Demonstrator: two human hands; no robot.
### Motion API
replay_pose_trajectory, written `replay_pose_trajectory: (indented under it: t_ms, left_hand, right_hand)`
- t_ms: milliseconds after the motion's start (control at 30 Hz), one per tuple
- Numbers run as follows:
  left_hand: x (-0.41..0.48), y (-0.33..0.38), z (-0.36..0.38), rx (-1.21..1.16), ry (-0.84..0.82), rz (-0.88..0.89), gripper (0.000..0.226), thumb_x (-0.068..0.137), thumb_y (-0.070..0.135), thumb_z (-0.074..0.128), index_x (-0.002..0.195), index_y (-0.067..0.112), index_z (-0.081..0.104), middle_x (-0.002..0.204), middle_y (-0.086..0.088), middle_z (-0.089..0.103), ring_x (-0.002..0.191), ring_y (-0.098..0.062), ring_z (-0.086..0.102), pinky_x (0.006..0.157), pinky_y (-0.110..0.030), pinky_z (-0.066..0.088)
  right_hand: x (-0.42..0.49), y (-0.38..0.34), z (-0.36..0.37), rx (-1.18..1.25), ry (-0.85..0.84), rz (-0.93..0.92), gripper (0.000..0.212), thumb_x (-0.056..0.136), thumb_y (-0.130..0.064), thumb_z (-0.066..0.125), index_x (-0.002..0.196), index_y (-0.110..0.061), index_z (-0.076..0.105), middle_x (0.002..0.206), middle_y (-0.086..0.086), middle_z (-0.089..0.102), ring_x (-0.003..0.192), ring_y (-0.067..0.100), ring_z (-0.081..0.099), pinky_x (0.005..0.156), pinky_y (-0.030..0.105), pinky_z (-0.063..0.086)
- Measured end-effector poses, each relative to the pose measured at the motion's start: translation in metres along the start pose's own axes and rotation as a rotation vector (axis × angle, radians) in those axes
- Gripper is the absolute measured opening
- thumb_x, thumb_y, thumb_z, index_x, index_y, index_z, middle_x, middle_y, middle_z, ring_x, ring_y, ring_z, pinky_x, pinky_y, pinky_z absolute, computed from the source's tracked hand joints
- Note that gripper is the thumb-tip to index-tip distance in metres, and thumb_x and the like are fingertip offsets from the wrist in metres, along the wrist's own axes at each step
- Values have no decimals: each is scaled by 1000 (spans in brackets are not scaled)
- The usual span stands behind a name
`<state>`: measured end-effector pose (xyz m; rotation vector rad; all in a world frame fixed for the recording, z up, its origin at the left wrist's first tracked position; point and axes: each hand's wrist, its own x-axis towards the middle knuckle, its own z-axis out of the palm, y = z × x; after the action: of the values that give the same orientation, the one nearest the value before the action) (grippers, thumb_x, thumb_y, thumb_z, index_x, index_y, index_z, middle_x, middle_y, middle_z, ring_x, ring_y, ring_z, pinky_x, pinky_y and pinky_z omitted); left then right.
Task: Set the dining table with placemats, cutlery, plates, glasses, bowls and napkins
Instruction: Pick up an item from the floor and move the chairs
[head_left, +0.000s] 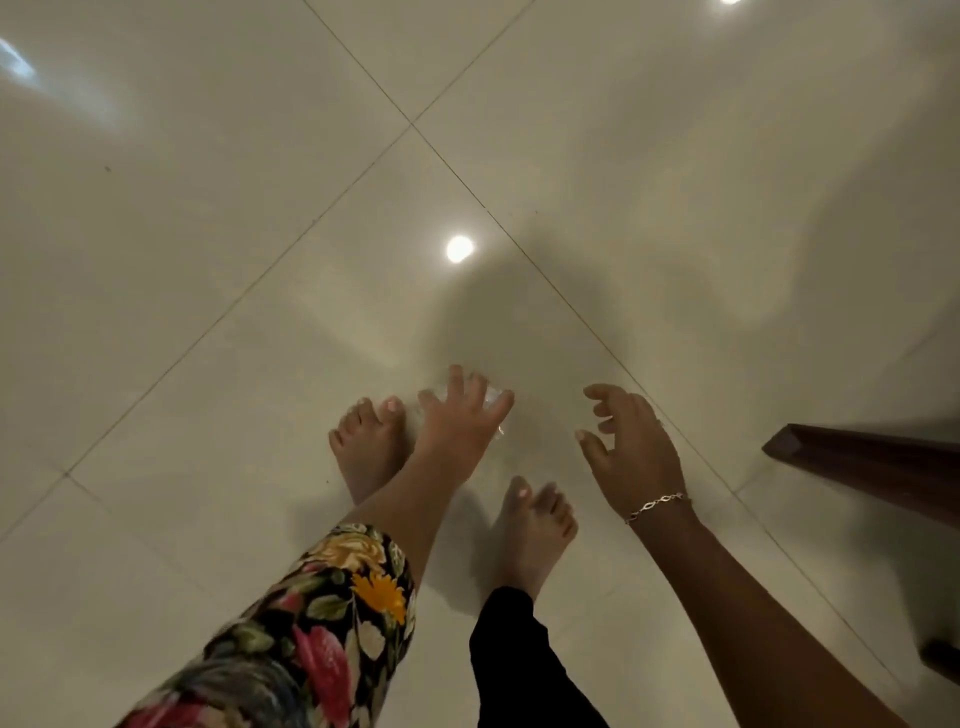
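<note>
Head view: no text, label, brand, number or sign can be read. The floral sleeve (322, 634), the glass (493, 400) and the floor tiles (208, 208) bear none.

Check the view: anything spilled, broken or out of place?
Nothing stands out. The left hand grips a clear glass above the floor tiles; no spill shows, and the right hand holds nothing.
</note>
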<state>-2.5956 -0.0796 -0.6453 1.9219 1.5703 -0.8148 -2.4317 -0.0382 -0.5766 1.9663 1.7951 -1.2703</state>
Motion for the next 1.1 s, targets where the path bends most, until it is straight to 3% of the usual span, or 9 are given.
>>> replay_pose_trajectory:
  t_ms: [100,267,433,567,633,800,900,967,1100]
  left_hand:
    - [-5,-12,-26,-159,-12,-86,59,83,14,62,132,29,32,127,-12,38,107,-29,47,71,-38,48]
    - [-60,-38,-115,-513,-71,-172,77,79,21,68,141,30,22,126,-12,33,109,-26,45,86,-34,50]
    - [-123,-80,-237,-830,-48,-195,84,78,17,65,147,32,20,121,-7,31,109,-24,47,93,-30,45]
    - [-140,-98,-339,-944,78,-120,84,67,32,58,144,32,25,105,2,27,101,-20,47,85,-22,46]
    - [-129,-101,-392,-969,144,-111,85,67,30,62,144,34,24,104,2,28,96,-17,48,81,-16,44]
    - [-70,-79,-509,-1025,271,-70,87,70,19,74,143,31,27,108,1,32,90,-13,52,75,-13,39]
    - [-29,-48,-569,-1055,270,-79,88,70,18,76,143,30,28,110,-1,33,85,-15,54,75,-18,41]
    - [0,-26,-609,-1100,271,-100,87,70,20,78,141,30,29,109,-3,34,81,-13,53,76,-23,45]
    - [58,20,-684,-1199,271,-115,87,69,17,81,141,26,33,112,-7,35,76,-8,47,78,-26,42]
  right_hand:
    - [-20,-5,-17,9,-5,31,40,83,-8,61,121,-18,52,107,-1,51,90,9,48,74,24,37]
    - [-65,-47,-78,22,-9,136,38,83,-9,61,120,-18,53,100,-7,46,91,14,53,78,32,45]
    - [-87,-119,-159,27,-4,175,39,84,-10,60,121,-18,52,108,2,53,98,21,56,85,33,45]
    - [-88,-167,-228,137,135,126,53,78,-4,64,104,-43,41,96,-1,48,83,17,53,86,37,47]
    - [-77,-179,-263,196,189,135,60,77,-4,65,104,-44,29,95,-2,46,80,13,49,86,37,47]
    - [-33,-176,-342,277,247,189,41,82,-9,60,119,-25,51,99,-3,44,82,9,47,87,27,43]
    - [-2,-159,-391,348,289,195,58,83,-13,61,105,-59,32,95,-6,42,83,12,49,89,26,41]
    - [19,-142,-429,334,277,260,68,84,-17,60,102,-62,12,95,-9,39,92,16,54,90,24,40]
    - [57,-105,-512,332,256,330,40,86,-17,56,112,-45,42,100,-7,39,95,15,53,92,24,39]
